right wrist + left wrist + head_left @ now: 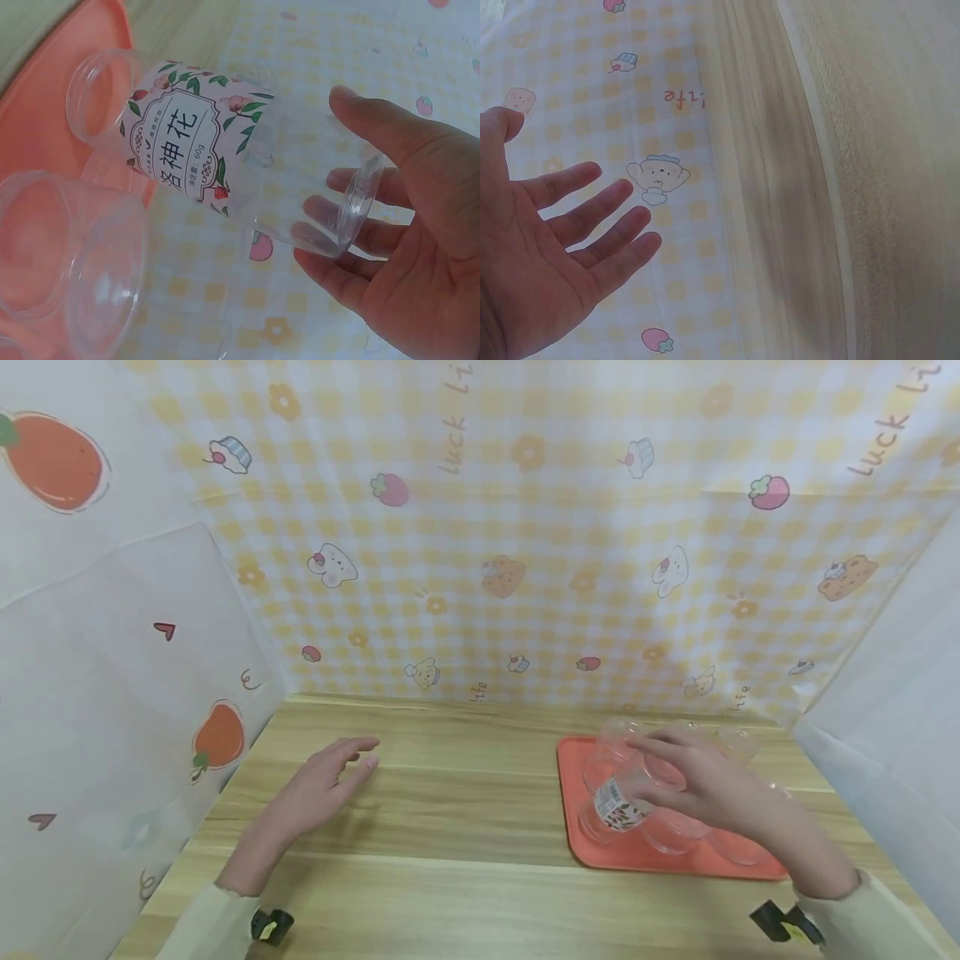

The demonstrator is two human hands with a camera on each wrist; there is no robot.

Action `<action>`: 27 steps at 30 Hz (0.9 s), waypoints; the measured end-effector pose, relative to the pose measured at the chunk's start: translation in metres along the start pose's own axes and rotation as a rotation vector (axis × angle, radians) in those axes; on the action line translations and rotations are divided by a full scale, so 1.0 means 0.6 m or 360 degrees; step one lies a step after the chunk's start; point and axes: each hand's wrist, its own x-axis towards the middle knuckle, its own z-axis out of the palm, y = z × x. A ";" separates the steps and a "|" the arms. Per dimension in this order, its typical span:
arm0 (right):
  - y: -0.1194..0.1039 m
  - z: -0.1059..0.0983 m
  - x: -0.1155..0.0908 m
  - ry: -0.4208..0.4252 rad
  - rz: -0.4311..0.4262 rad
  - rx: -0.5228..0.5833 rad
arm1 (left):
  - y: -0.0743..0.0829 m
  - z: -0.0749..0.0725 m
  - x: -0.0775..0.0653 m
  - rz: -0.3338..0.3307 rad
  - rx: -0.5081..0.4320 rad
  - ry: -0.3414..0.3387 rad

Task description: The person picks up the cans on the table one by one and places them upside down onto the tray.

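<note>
My right hand (693, 777) is at the base end of a clear plastic jar (300, 157) with a flowered paper label. In the right wrist view, the bent fingers show behind the plastic and the thumb lies along the opposite side. The jar is upside down and leaning, its threaded rim (97, 97) toward the tray; whether the rim touches is unclear. Several unlabelled-looking clear jars (109, 292) stand close by on an orange tray (566, 777). Over the left of the table hovers my left hand (547, 277), palm showing, fingers relaxed, holding nothing.
The wooden table (450, 818) meets a yellow checked cloth (465, 527) hanging behind it. White printed sheets (135, 710) form the side walls. The tray lies on the table's right side, and my right forearm crosses above it.
</note>
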 end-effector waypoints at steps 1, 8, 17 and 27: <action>-0.003 0.002 0.002 -0.0010 -0.0005 -0.0005 | 0.000 0.000 0.000 0.0001 0.0000 0.0000; -0.033 0.015 0.020 0.0001 -0.0097 -0.0076 | 0.003 0.003 0.001 0.0009 0.0008 -0.0001; -0.047 0.029 0.040 0.0043 -0.0192 -0.0171 | 0.011 0.002 -0.002 -0.0020 0.0031 -0.0012; -0.032 0.023 0.029 0.0007 -0.0051 0.0060 | 0.018 -0.001 0.007 0.0000 0.0137 -0.0008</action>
